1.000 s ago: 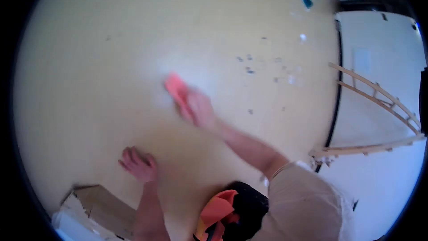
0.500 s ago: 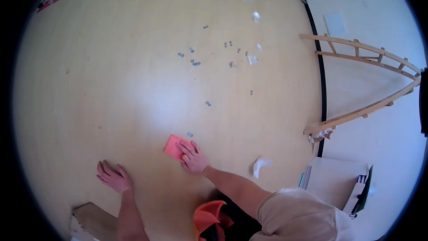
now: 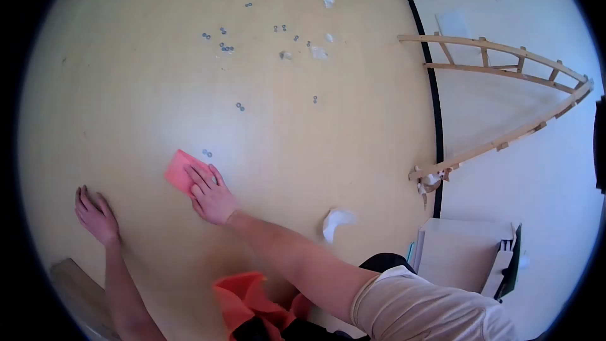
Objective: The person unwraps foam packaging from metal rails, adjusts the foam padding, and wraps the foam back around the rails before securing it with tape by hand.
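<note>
My right hand [image 3: 214,199] lies on a pink cloth [image 3: 180,173] on the floor, its fingers stretched over the cloth's right part. Just beyond the cloth is a pair of small grey rings [image 3: 207,153]. My left hand [image 3: 96,216] rests on the bare floor to the left, palm down, fingers extended and holding nothing. More small ring pairs [image 3: 240,107] are scattered farther off, with a cluster of rings [image 3: 225,47] beyond. They are too small to name exactly.
Crumpled clear plastic bits [image 3: 319,52] lie ahead. White paper [image 3: 336,222] is to the right. A wooden ladder [image 3: 505,142] stands against the white wall, with a cat [image 3: 430,184] by its foot. Orange-red fabric [image 3: 249,303], a box [image 3: 464,243] and a brown board [image 3: 79,287] are near me.
The whole view has shifted, so the floor items appear farther left and higher. My right hand and the cloth stay beside the same ring pair. My left hand remains on the floor.
</note>
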Demonstrator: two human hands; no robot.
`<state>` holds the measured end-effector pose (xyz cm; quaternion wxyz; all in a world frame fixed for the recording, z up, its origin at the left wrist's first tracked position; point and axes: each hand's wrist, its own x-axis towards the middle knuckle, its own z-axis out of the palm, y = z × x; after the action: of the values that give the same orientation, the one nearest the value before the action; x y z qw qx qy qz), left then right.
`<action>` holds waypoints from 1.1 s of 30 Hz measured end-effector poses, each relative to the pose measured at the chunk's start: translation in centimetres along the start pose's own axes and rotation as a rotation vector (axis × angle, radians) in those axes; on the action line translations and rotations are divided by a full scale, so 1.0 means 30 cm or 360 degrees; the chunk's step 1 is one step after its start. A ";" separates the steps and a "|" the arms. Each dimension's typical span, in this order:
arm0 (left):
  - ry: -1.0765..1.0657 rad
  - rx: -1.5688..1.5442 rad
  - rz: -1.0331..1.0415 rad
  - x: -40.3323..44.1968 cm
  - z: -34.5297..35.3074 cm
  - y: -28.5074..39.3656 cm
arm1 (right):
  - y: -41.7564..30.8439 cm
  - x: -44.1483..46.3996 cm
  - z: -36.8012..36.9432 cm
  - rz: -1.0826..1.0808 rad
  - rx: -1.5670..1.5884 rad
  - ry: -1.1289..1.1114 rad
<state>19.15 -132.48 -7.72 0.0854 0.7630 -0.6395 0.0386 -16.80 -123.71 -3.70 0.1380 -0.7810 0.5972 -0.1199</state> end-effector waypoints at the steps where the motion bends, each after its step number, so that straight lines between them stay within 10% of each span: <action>1: 0.0048 -0.0050 0.0045 0.000 0.003 -0.007 | -0.006 -0.013 0.012 -0.0003 0.0025 0.0032; 6: -0.0143 -0.1160 -0.0071 -0.287 0.123 -0.069 | 0.059 -0.011 0.200 0.0158 -0.0341 0.0102; 9: -0.0627 -0.2182 -0.0702 -0.597 -0.374 0.121 | 0.111 -0.007 0.217 -0.0212 -0.0214 0.0647; 12: -0.0599 -0.1850 -0.0519 -0.977 -0.786 0.009 | 0.168 0.012 0.139 -0.0475 -0.0385 0.0594; 14: -0.0582 -0.1288 -0.0291 -1.261 -1.044 -0.065 | 0.156 0.070 0.010 -0.0627 0.0606 0.0370; 15: -0.0542 -0.1172 -0.0387 -1.418 -1.133 -0.105 | 0.141 0.067 -0.212 0.0016 0.0037 -0.0436; 18: -0.0453 -0.1043 -0.0787 -1.890 -1.308 -0.172 | 0.091 -0.067 -0.534 0.0095 0.1012 -0.0066; 22: -0.0505 -0.1397 -0.1069 -2.122 -1.305 0.057 | -0.174 -0.503 -0.859 0.0014 0.1901 -0.0498; 27: -0.0505 -0.0862 -0.0330 -1.962 -0.996 0.215 | -0.468 -0.911 -0.468 -0.0075 0.1987 -0.1492; 33: -0.0367 -0.0500 -0.0481 -1.856 -0.813 0.264 | -0.477 -1.042 -0.025 -0.0050 0.1165 -0.0678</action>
<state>2.62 -75.45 7.52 0.1343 0.8267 -0.5218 -0.1619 -12.27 -90.01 1.43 0.5247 -0.6968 0.4614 -0.1621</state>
